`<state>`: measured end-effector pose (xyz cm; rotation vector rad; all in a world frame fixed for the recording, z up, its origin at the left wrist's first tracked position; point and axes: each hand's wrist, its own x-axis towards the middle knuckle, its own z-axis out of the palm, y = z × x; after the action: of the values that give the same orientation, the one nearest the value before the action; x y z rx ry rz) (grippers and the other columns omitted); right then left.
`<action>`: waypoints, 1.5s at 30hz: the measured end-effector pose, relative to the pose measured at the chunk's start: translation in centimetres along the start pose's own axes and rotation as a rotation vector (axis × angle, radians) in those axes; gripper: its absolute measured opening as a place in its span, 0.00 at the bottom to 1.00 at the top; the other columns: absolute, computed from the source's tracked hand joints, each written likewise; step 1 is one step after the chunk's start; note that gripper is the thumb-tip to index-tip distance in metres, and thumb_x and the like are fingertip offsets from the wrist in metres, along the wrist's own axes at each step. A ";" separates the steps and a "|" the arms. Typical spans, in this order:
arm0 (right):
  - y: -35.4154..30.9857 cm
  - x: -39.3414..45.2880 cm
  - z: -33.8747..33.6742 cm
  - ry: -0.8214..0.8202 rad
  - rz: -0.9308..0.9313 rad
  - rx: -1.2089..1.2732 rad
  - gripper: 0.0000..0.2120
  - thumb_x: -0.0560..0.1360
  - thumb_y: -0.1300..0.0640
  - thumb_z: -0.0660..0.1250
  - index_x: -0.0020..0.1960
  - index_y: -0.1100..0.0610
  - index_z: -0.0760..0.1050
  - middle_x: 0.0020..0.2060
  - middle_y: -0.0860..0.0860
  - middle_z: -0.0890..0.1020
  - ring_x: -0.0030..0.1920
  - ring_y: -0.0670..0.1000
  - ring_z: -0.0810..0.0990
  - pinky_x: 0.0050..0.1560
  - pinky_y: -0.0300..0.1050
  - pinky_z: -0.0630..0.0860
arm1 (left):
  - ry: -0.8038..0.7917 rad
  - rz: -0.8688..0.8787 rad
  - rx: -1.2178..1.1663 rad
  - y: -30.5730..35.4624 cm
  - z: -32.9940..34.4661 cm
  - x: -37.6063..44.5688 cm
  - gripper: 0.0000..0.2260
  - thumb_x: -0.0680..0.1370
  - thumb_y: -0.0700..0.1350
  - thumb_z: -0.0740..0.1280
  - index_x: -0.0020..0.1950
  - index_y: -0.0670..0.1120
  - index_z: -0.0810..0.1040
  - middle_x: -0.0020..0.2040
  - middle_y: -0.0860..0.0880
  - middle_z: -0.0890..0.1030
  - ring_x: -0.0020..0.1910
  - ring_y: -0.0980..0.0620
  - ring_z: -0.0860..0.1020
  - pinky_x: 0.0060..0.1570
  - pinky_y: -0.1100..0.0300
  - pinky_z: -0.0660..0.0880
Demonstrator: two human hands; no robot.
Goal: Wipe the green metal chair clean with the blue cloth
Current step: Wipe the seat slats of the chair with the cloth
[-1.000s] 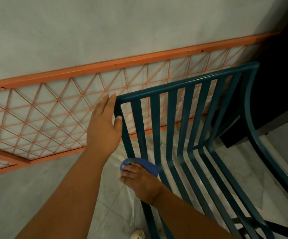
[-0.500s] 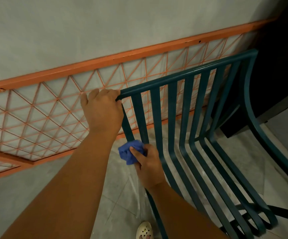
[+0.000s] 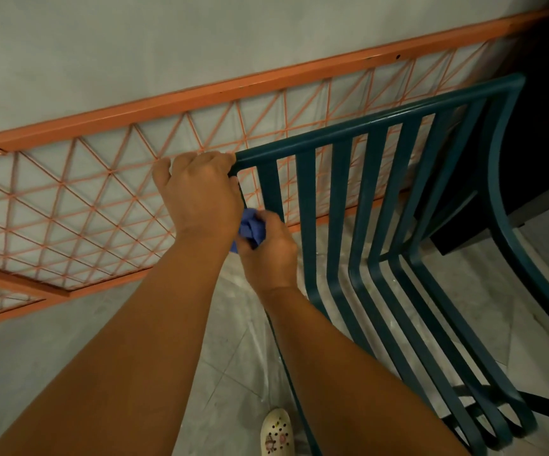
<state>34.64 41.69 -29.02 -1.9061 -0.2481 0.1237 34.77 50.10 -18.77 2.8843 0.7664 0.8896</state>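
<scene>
Green metal chair (image 3: pixel 378 205), slatted, right of centre; no legible writing anywhere. Open tiled floor (image 3: pixel 233 366) near left of the seat edge; orange lattice railing (image 3: pixel 102 205) just beyond the backrest. Left hand (image 3: pixel 200 195): fingers curled over the backrest's top-left corner. Right hand (image 3: pixel 268 255): closed around the bunched blue cloth (image 3: pixel 250 228), just below that corner. Pale shoe (image 3: pixel 276 432) near bottom.

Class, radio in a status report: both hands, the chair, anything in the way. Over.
Left hand grips chair top corner. Right hand holds cloth against the end slat. Nothing in the way.
</scene>
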 end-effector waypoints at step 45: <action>10.3 -20.5 -12.1 -0.553 0.442 -0.479 0.26 0.69 0.47 0.74 0.58 0.49 0.63 0.55 0.47 0.76 0.55 0.48 0.77 0.53 0.38 0.76 | -0.613 -0.189 -0.032 2.4 3.5 -23.6 0.27 0.74 0.53 0.69 0.71 0.48 0.69 0.71 0.46 0.68 0.72 0.42 0.61 0.70 0.42 0.60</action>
<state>18.32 22.45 -35.22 -2.3477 -0.2331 0.9703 20.76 37.47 -33.61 2.7395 0.9039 -0.0157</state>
